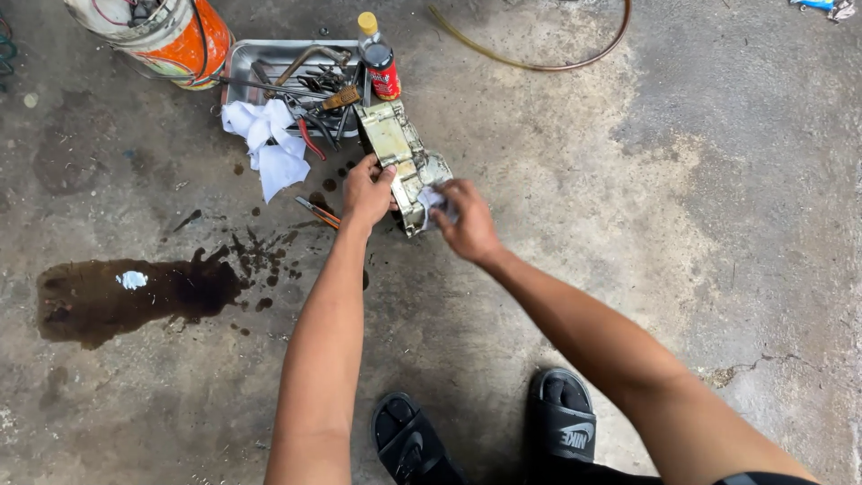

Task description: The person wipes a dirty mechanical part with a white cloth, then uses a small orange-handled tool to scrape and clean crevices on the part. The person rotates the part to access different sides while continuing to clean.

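Metal part: a pale, greasy engine cover lies on the concrete floor, between both hands and just in front of the tool tray.
Left hand: the left hand reaches out on a straight arm, palm down, thumb and fingers clamped on the cover's left edge; a narrow grip holding the cover.
Right hand: the right hand comes in from the right with the elbow bent, fingers pinched on a small pale rag pressed against the cover's lower end.
Tray: a steel tray full of wrenches and pliers sits just behind the cover.
Bottle: a red bottle with a yellow cap stands at the tray's right edge.
Cloth: a white cloth lies crumpled left of the cover, at the tray's front rim.
Bucket: an orange and white bucket stands left of the tray.
Spill: a dark oil puddle spreads well left of the left arm, with drops trailing toward the cover.
Hose: a yellowish hose curves across the floor farther back.
Feet: black sandals sit under the arms.
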